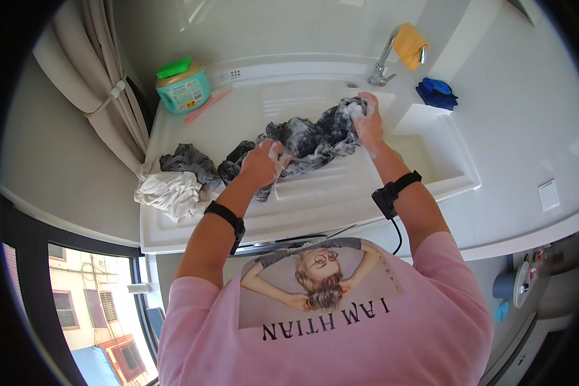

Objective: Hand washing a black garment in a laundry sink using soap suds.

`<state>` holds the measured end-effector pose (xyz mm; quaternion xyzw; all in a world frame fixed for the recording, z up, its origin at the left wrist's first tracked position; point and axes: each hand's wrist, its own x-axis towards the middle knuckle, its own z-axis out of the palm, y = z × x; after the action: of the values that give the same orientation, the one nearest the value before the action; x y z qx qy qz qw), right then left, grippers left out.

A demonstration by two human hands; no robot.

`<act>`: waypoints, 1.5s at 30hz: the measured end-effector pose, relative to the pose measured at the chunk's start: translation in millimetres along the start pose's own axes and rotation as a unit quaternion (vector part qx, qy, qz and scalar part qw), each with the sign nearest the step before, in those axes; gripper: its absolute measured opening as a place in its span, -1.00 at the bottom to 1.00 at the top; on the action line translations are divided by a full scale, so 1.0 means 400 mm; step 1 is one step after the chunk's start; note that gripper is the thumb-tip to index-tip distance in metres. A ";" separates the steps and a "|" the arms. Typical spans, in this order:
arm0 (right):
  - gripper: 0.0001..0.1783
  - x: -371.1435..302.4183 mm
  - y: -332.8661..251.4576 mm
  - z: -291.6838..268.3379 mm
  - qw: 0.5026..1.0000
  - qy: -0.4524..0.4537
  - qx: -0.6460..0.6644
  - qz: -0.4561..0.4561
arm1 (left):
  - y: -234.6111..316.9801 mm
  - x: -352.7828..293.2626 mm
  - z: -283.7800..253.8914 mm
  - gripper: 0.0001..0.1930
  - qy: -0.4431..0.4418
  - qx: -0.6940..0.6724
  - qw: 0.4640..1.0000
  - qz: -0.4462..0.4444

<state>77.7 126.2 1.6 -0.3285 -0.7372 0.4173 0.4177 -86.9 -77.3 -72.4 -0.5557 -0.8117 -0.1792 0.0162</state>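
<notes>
A dark, wet garment, streaked with white suds, lies bunched lengthwise across the washboard part of a white laundry sink. My left hand is closed on its nearer left part, with foam on the fingers. At the garment's far right end, my right hand grips the cloth, and thick lather shows beside the thumb. Some fingers of both hands are hidden by the cloth. Left of the garment sit a crumpled grey cloth and a crumpled white cloth.
A teal detergent tub with a green lid stands at the back left beside a pink stick-like item. A yellow cloth hangs over the faucet. The basin is on the right, with a blue cloth bundle behind it.
</notes>
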 end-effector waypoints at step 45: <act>-0.61 -0.061 0.149 0.140 0.866 -0.319 -0.286 -0.256 | 0.057 0.008 0.013 -0.47 -0.085 -0.008 0.996 -0.017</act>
<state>46.7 112.8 -76.9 -0.0823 -0.9756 0.1483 0.1396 -66.5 -65.5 -70.3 -0.5552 -0.8179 -0.1383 -0.0604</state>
